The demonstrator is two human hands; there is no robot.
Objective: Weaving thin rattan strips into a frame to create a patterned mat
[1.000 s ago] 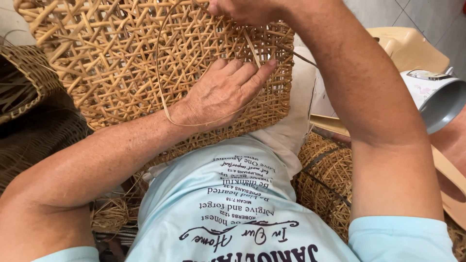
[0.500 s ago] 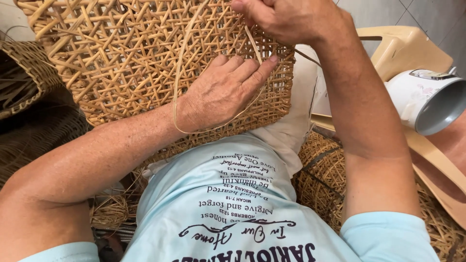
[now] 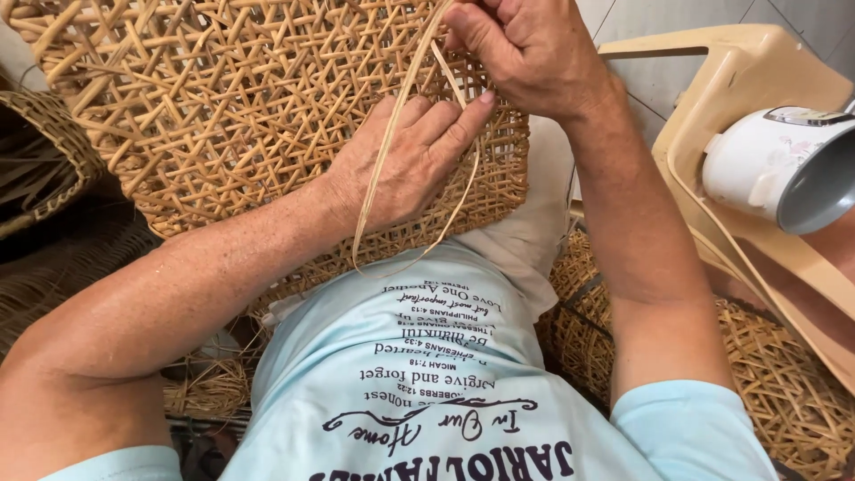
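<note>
A large open-weave rattan panel point(image 3: 223, 116) rests against my lap, filling the upper left. My left hand point(image 3: 405, 160) lies flat on its lower right part, fingers together and pressing the weave. My right hand point(image 3: 525, 53) is at the panel's upper right, its fingers pinched on a thin pale rattan strip point(image 3: 387, 169). The strip runs down from that hand, loops over my left hand and curves back up near the panel's lower edge. I wear a light blue printed shirt point(image 3: 445, 401).
A beige plastic chair point(image 3: 739, 80) stands at the right with a white enamel mug point(image 3: 770, 169) lying on it. Woven baskets sit at the left point(image 3: 44, 169) and lower right point(image 3: 784, 383). Loose rattan fibres point(image 3: 209, 392) lie below my left arm.
My right hand has drawn the strip upward, so its loop over my left hand has lengthened and tightened. My left hand stays flat on the panel. The view has shifted slightly.
</note>
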